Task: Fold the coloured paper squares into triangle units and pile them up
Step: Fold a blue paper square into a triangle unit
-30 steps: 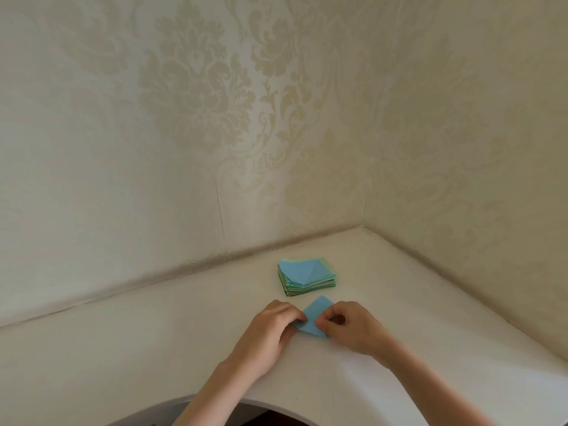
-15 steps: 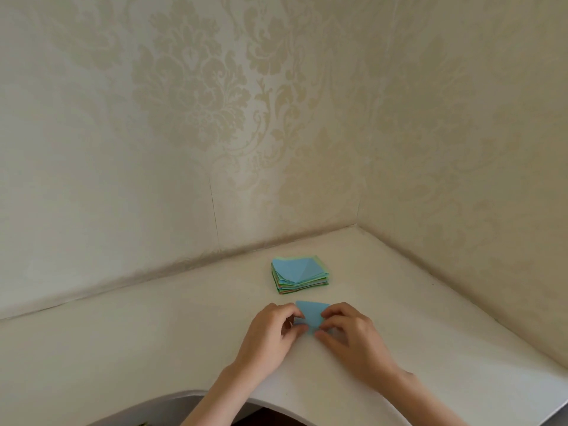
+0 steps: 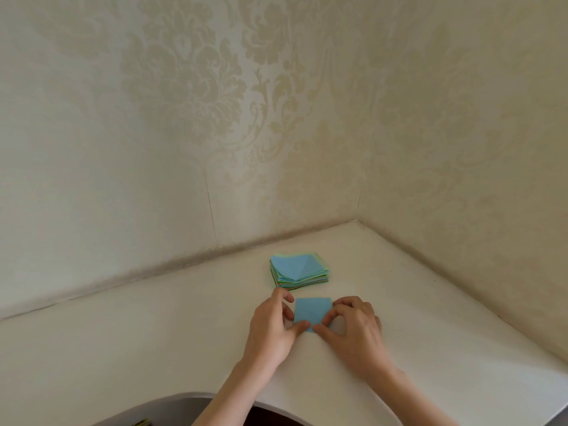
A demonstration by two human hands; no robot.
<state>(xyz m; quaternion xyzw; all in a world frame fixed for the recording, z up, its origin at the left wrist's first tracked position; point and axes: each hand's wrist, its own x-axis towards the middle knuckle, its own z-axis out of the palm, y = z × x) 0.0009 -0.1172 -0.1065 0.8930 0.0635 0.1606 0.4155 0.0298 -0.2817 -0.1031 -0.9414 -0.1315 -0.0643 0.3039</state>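
A small blue paper square [image 3: 312,312] lies flat on the white table [image 3: 153,333]. My left hand [image 3: 273,327] holds its left edge, thumb at the near corner. My right hand [image 3: 353,327] pinches its right edge and near corner with curled fingers. Just beyond the square sits a stack of coloured paper squares [image 3: 299,272], with a blue folded piece lying on top.
The table fills a corner between two patterned walls [image 3: 359,219]. Its near edge curves inward below my arms [image 3: 190,398]. Bare tabletop stretches left and right of my hands.
The blue paper lay diagonal as a diamond a second ago; both hands have turned it so its edges now lie square to me, and it looks flatter.
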